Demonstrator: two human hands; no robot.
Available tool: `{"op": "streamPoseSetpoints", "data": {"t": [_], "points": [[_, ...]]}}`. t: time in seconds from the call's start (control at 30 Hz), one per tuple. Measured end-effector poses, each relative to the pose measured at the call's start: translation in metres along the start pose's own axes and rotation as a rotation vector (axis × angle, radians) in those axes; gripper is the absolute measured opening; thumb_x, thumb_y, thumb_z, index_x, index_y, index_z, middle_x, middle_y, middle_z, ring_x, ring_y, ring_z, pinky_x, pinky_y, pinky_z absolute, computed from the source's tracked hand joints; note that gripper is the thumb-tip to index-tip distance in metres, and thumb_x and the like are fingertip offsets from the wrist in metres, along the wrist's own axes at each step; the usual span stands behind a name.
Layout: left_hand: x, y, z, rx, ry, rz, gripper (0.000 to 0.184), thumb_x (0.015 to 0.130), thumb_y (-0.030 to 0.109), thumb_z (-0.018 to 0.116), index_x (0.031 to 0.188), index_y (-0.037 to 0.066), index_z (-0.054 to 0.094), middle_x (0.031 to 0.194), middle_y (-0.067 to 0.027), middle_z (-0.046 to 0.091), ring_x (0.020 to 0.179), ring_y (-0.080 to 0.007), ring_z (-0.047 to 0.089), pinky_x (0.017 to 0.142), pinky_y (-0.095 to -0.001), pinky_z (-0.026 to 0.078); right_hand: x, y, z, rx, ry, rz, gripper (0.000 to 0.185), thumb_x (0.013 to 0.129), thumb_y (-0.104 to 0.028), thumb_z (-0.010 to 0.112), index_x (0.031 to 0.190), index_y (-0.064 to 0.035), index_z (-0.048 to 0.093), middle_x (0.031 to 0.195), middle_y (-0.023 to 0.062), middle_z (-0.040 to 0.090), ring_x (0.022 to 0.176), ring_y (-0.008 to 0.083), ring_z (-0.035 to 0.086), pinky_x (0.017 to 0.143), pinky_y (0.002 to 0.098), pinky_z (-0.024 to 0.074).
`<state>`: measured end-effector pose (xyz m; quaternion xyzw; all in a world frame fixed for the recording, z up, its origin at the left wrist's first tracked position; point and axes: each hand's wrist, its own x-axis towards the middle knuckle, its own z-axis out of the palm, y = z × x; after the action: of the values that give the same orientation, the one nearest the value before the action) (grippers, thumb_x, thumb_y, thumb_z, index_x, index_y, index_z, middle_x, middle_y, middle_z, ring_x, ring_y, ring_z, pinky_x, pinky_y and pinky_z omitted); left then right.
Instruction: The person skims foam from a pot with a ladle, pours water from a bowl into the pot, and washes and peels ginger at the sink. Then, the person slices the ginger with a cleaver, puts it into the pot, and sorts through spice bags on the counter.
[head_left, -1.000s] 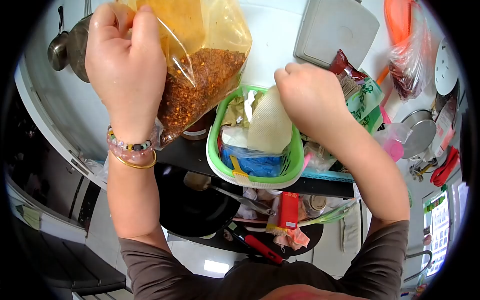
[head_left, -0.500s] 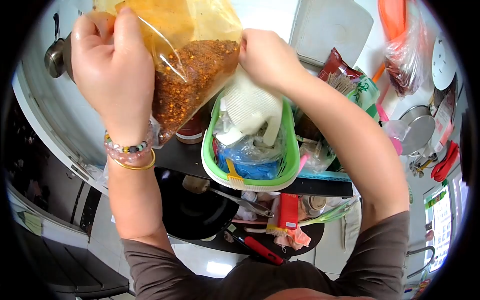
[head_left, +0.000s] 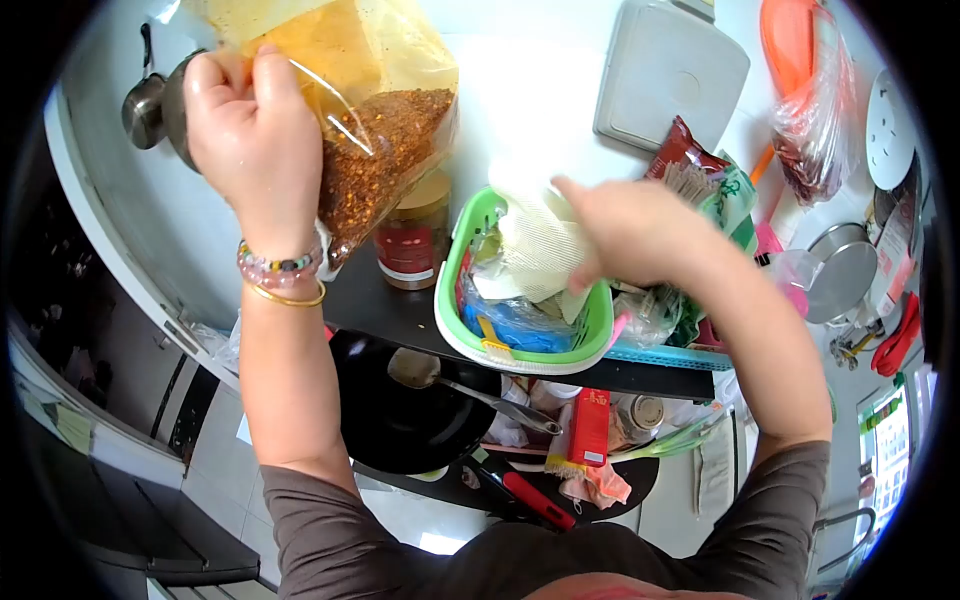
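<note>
My left hand (head_left: 255, 150) is closed on the upper left edge of a clear plastic bag of chili flakes (head_left: 385, 140), which hangs tilted, its contents slumped toward the lower corner. Over the right side of a green basket (head_left: 605, 325) is my right hand (head_left: 630, 235), slightly blurred. Its index finger and thumb are apart, close to a white ribbed glove (head_left: 540, 240); whether they touch it I cannot tell. Blue plastic (head_left: 515, 325) lies under the glove. A jar with a red label (head_left: 408, 245) stands behind the bag's lower part.
Below the shelf, a black wok (head_left: 390, 425) holds a metal spatula (head_left: 480, 393). A red box (head_left: 590, 425) and a red-handled tool (head_left: 538, 500) lie nearby. At the right are packets (head_left: 685, 155), an orange bag (head_left: 790, 45) and hanging pans (head_left: 840, 275).
My right hand has let go of the bag's right side and moved right and down to the green basket. My left hand still holds the bag, which has swung slightly, uncovering the jar.
</note>
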<state>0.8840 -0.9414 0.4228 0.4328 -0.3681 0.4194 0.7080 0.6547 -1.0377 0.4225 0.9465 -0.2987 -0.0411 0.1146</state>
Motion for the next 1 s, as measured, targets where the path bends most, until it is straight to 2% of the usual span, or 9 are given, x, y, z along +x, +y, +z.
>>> {"op": "streamPoseSetpoints", "data": {"t": [0.03,0.07,0.2,0.3,0.5,0.63,0.73,0.83,1.0], "points": [[0.003,-0.002,-0.002,0.02,-0.013,0.007,0.024,0.083,0.011,0.06,0.07,0.001,0.043,0.062,-0.0036,0.048,0.057,-0.0115,0.041,0.057,-0.0283,0.041,0.004,-0.007,0.007,-0.073,-0.157,0.036,0.065,0.069,-0.036,0.078,0.117,-0.0006,0.052,0.094,0.0182,0.066,0.09,0.033,0.064,0.078,0.0405,0.0511],[0.004,-0.001,-0.002,0.004,-0.015,-0.007,0.023,0.083,0.011,0.06,0.071,0.001,0.043,0.063,-0.0043,0.049,0.058,-0.0123,0.043,0.057,-0.0287,0.042,0.012,-0.012,0.018,-0.173,-0.223,-0.036,0.042,0.072,-0.028,0.074,0.101,-0.0013,0.061,0.085,0.0155,0.067,0.083,0.0319,0.066,0.072,0.0411,0.0525],[0.006,0.006,-0.002,-0.005,0.037,0.007,0.021,0.083,0.01,0.059,0.073,0.001,0.043,0.066,-0.0052,0.05,0.058,-0.0149,0.043,0.058,-0.0302,0.042,0.03,-0.014,0.005,-0.091,0.015,-0.037,0.015,0.073,-0.013,0.062,0.082,-0.0022,0.067,0.082,0.0175,0.066,0.082,0.0305,0.066,0.072,0.0416,0.0525],[0.005,0.006,0.002,-0.041,0.025,0.022,0.021,0.083,0.01,0.059,0.073,0.0,0.043,0.065,-0.006,0.05,0.057,-0.0156,0.043,0.057,-0.0311,0.042,0.048,-0.018,-0.001,-0.057,0.165,-0.092,0.016,0.076,-0.013,0.059,0.081,-0.0002,0.068,0.083,0.0183,0.067,0.08,0.0311,0.066,0.07,0.0409,0.0527],[-0.017,0.017,0.016,-0.051,-0.003,-0.035,0.022,0.084,0.009,0.06,0.071,0.002,0.044,0.067,-0.0016,0.046,0.062,-0.0098,0.04,0.059,-0.0254,0.04,0.078,-0.016,0.042,0.287,0.153,-0.143,0.031,0.073,-0.02,0.064,0.086,0.0081,0.063,0.08,0.027,0.063,0.081,0.0386,0.063,0.077,0.0422,0.0506],[-0.027,0.026,0.026,-0.061,-0.005,0.064,0.021,0.084,0.007,0.056,0.073,0.001,0.039,0.06,-0.0099,0.048,0.052,-0.0191,0.042,0.051,-0.0324,0.04,0.08,-0.008,0.05,0.459,0.213,-0.014,0.036,0.074,-0.028,0.067,0.087,0.0051,0.065,0.088,0.023,0.065,0.085,0.0365,0.063,0.077,0.0417,0.0507],[-0.052,0.032,0.034,-0.104,-0.093,0.019,0.018,0.087,0.005,0.053,0.077,0.0,0.038,0.057,-0.0138,0.048,0.048,-0.0266,0.047,0.047,-0.0355,0.04,0.083,0.011,0.08,0.566,0.511,-0.17,0.048,0.074,-0.039,0.07,0.09,0.0052,0.063,0.086,0.0215,0.065,0.085,0.0359,0.064,0.076,0.0419,0.0511],[-0.068,0.027,0.035,-0.089,-0.138,-0.026,0.016,0.087,0.004,0.051,0.079,0.0,0.038,0.06,-0.0178,0.051,0.052,-0.0353,0.052,0.049,-0.0382,0.041,0.044,-0.005,0.05,0.169,0.3,0.265,0.054,0.074,-0.047,0.07,0.091,0.0035,0.062,0.085,0.0199,0.066,0.082,0.0349,0.065,0.074,0.0422,0.0517],[-0.075,0.023,0.035,-0.075,-0.114,-0.002,0.015,0.087,0.003,0.051,0.079,0.0,0.038,0.062,-0.0185,0.051,0.053,-0.036,0.052,0.049,-0.0389,0.041,0.001,-0.001,0.031,0.132,0.024,-0.06,0.029,0.079,-0.031,0.067,0.077,-0.0019,0.066,0.079,0.017,0.066,0.074,0.0346,0.064,0.067,0.0438,0.0507]]}}
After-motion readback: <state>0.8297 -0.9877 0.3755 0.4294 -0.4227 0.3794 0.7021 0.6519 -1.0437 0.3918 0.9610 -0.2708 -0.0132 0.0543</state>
